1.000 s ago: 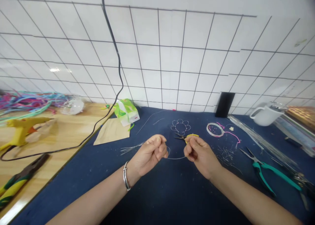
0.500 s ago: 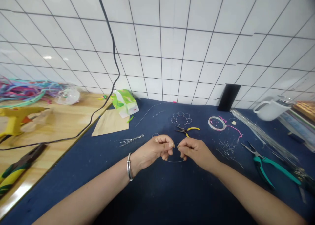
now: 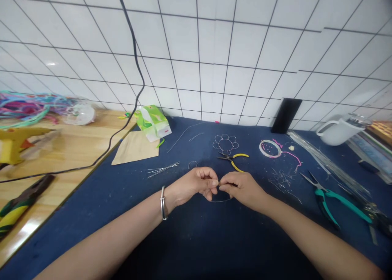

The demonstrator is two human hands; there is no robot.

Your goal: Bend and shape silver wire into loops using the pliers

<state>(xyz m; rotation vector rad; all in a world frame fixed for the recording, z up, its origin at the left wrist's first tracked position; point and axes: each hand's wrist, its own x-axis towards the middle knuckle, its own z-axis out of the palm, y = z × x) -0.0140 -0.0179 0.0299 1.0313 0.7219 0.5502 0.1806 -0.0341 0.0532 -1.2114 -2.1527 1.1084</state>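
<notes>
My left hand (image 3: pixel 200 184), with a silver bangle on its wrist, pinches a thin wire (image 3: pixel 219 201) between thumb and forefinger. Facing it, my right hand (image 3: pixel 241 189) pinches the same wire, and the fingertips of both hands nearly touch. Below the fingers the wire curves from one hand to the other; its ends are hidden in the grips. Just beyond my hands lie small pliers with yellow handles (image 3: pixel 239 162) and a flower shape of looped wire (image 3: pixel 225 144). Near my left hand rest a small wire ring (image 3: pixel 192 164) and several straight wires (image 3: pixel 162 169).
On the right are teal-handled pliers (image 3: pixel 347 206), wire scraps (image 3: pixel 281 180), a bundle of long wires (image 3: pixel 324 159), a round white dish (image 3: pixel 270 155) with pink beads and a white mug (image 3: pixel 335 132). Leftward are a yellow glue gun (image 3: pixel 18 143), large pliers (image 3: pixel 21 206) and a black cable (image 3: pixel 112 145).
My fingertips have come closer together, the right hand shifting slightly left, with the wire still between them. The whole view has tilted a little, and the small wire ring shows more fully.
</notes>
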